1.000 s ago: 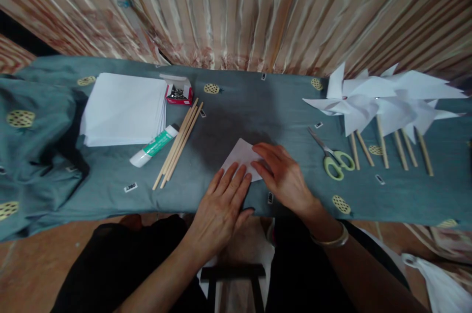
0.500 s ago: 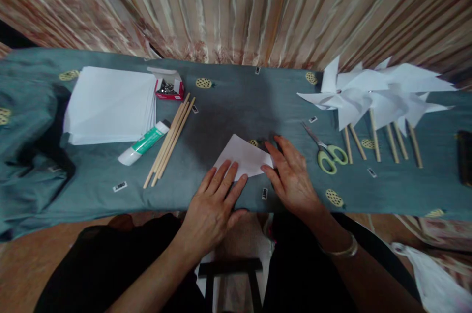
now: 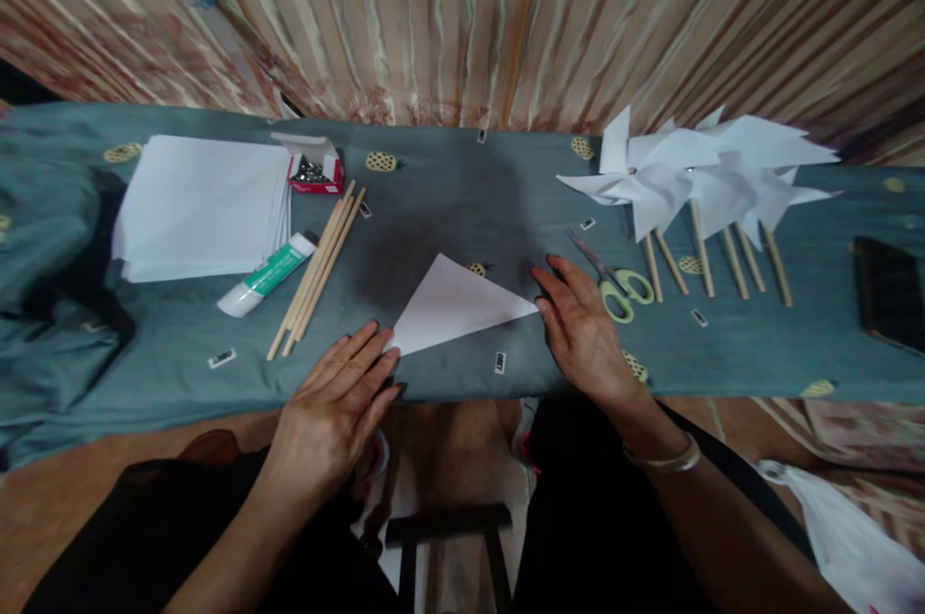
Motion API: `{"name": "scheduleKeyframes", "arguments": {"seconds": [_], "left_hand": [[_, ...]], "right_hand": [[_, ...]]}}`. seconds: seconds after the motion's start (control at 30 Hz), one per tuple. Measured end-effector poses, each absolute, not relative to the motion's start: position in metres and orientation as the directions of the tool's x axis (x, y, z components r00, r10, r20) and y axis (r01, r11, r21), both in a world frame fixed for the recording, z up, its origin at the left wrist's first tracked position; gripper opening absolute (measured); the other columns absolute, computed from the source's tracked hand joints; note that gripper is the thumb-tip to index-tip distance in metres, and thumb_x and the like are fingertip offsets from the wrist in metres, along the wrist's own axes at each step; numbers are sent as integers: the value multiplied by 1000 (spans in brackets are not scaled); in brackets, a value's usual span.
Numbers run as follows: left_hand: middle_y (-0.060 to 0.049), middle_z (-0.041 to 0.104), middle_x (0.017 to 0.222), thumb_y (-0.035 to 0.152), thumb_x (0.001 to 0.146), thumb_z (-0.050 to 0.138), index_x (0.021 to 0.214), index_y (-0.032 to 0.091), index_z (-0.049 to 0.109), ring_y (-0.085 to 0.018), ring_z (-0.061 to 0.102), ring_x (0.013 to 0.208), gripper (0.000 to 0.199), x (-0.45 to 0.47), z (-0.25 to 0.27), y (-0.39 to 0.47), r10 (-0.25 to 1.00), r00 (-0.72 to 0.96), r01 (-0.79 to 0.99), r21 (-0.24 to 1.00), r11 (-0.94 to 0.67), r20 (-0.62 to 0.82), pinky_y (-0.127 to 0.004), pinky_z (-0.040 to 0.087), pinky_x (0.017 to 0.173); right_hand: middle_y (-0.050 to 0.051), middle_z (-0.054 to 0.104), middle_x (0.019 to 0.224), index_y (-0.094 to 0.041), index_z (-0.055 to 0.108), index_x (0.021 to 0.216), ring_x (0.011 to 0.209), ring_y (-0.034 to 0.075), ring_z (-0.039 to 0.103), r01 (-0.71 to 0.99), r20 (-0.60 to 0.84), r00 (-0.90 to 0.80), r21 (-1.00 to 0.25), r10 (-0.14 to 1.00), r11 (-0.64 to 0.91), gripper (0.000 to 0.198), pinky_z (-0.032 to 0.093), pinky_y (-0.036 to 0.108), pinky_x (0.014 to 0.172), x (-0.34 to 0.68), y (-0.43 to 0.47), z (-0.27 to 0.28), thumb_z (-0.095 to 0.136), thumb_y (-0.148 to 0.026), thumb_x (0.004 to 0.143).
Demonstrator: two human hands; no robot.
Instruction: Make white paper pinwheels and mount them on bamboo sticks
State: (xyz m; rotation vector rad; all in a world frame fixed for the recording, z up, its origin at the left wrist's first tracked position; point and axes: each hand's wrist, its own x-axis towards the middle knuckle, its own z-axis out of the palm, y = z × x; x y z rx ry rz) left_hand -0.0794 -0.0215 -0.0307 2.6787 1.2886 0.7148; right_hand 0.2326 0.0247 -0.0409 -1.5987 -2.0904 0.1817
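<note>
A white sheet of paper (image 3: 455, 306), folded into a triangle, lies flat on the cloth-covered table in front of me. My left hand (image 3: 329, 402) rests palm down with outstretched fingers, their tips touching the paper's left corner. At the opposite corner is my right hand (image 3: 585, 330), its thumb by the pointed tip and its bent fingers apart from the thumb. Just beyond the right hand lie scissors (image 3: 621, 291) with light green handles.
On the left are a stack of white paper (image 3: 206, 204), a glue tube (image 3: 267, 277), several wooden sticks (image 3: 318, 272) and a red box (image 3: 316, 169) of small metal pieces. Paper pinwheels (image 3: 708, 171) on sticks and a dark phone (image 3: 892, 291) lie on the right.
My left hand has slid left along the paper to its left corner, uncovering the whole triangle. My right hand stays at the right corner. The view has shifted slightly.
</note>
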Motion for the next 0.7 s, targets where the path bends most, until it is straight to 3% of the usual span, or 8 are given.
{"name": "scheduleKeyframes", "arguments": {"seconds": [0.23, 0.37, 0.5, 0.6, 0.7], "left_hand": [[-19, 69, 122, 17, 92, 60, 117, 9, 63, -32, 60, 124, 27, -83, -26, -21, 746, 508, 696, 304, -650, 431, -50, 56, 97], [-16, 73, 111, 14, 90, 62, 104, 10, 67, -30, 66, 115, 16, -79, -22, -19, 764, 449, 700, 348, -623, 464, -45, 59, 93], [-12, 73, 108, 20, 89, 65, 93, 15, 69, -26, 71, 103, 8, -78, -22, -17, 809, 365, 734, 393, -554, 460, -41, 60, 89], [-13, 67, 126, 29, 87, 68, 119, 17, 63, -27, 68, 111, 34, -73, -20, -13, 853, 278, 761, 440, -477, 443, -41, 58, 96], [-17, 48, 148, 36, 83, 73, 151, 20, 31, -32, 48, 136, 82, -63, -15, -7, 865, 230, 763, 470, -445, 445, -49, 46, 110]], "right_hand": [[15, 56, 139, -18, 61, 127, 133, 27, 50, 806, 290, -219, -485, 932, 340, 36, 41, 50, 112, 234, 27, -32, 38, -26, 100], [15, 60, 134, -17, 68, 115, 130, 29, 53, 765, 265, -222, -549, 938, 336, 31, 42, 51, 110, 227, 29, -27, 54, -35, 95], [13, 64, 129, -20, 71, 100, 124, 29, 58, 691, 252, -154, -664, 955, 287, 19, 45, 50, 107, 221, 31, -29, 66, -33, 86], [9, 68, 123, -22, 70, 86, 115, 26, 65, 604, 229, -82, -762, 970, 231, 9, 50, 48, 100, 216, 29, -25, 68, -30, 83], [7, 72, 116, -22, 69, 80, 108, 23, 68, 558, 280, -21, -793, 960, 243, 6, 51, 44, 98, 213, 25, -11, 67, -27, 83]]}}
